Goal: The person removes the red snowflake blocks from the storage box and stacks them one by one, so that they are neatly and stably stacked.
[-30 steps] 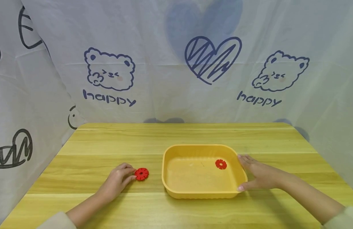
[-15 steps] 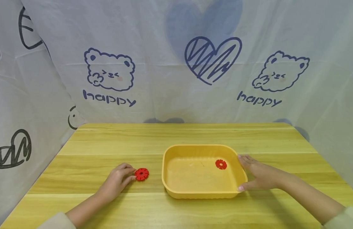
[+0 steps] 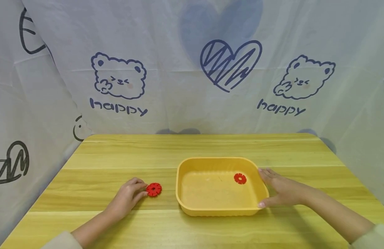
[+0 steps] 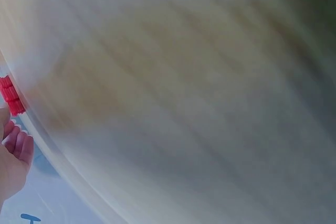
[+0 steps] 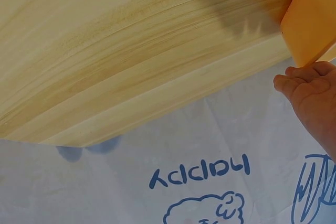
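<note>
My left hand (image 3: 125,196) rests low over the table left of the tub, thumb and fingers pinching the left edge of red notched building discs (image 3: 153,189). Seen side-on in the left wrist view, these red discs (image 4: 11,95) form a short stack. A yellow rectangular tub (image 3: 216,211) stands to the right, with one flat red notched disc (image 3: 240,178) on its floor near the back right. Against the tub's right end lies my right hand (image 3: 282,188), its fingers extended along the rim and its thumb at the front corner. The right wrist view shows the fingers at the tub's edge.
The wood-patterned table (image 3: 117,152) reaches back to a white curtain (image 3: 167,86) printed with bears, a heart and lettering. Another fold of curtain hangs along the left side. Bare tabletop separates the red stack from the tub.
</note>
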Tool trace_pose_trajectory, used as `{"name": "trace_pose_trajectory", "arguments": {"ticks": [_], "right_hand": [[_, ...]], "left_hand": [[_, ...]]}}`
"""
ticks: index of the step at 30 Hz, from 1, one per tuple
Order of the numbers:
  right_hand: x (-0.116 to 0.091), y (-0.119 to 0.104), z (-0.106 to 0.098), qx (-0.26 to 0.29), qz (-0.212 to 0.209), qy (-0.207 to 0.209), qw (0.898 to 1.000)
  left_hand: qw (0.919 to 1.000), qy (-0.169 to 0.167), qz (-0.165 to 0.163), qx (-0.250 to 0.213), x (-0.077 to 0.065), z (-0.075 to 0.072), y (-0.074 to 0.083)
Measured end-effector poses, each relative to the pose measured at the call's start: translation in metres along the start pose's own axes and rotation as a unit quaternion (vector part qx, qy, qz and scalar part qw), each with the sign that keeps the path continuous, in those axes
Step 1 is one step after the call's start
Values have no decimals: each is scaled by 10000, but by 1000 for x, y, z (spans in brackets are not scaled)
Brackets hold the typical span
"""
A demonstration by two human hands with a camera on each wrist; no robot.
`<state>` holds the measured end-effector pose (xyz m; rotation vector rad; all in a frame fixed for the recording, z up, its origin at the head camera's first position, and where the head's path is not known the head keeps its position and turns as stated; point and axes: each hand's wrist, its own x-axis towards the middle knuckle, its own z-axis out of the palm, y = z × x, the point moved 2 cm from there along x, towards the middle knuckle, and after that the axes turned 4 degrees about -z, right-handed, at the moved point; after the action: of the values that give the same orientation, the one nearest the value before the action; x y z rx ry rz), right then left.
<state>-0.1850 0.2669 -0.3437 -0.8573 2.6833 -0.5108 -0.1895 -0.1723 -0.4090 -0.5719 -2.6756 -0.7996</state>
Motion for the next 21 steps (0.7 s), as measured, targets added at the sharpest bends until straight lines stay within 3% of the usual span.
{"name": "trace_pose_trajectory", "arguments": {"ticks": [7,12,21], "right_hand": [[0,0,-1,23,18,-16,10000],[-1,-2,-2,21,34,-3,10000],[-1,-3,-3,54,113,-37,9999]], "left_hand": [[9998,159,77,10,2,-7,1],[9989,435,126,-127,8,-15,9],[9978,586,56,-304,14,-20,21]]}}
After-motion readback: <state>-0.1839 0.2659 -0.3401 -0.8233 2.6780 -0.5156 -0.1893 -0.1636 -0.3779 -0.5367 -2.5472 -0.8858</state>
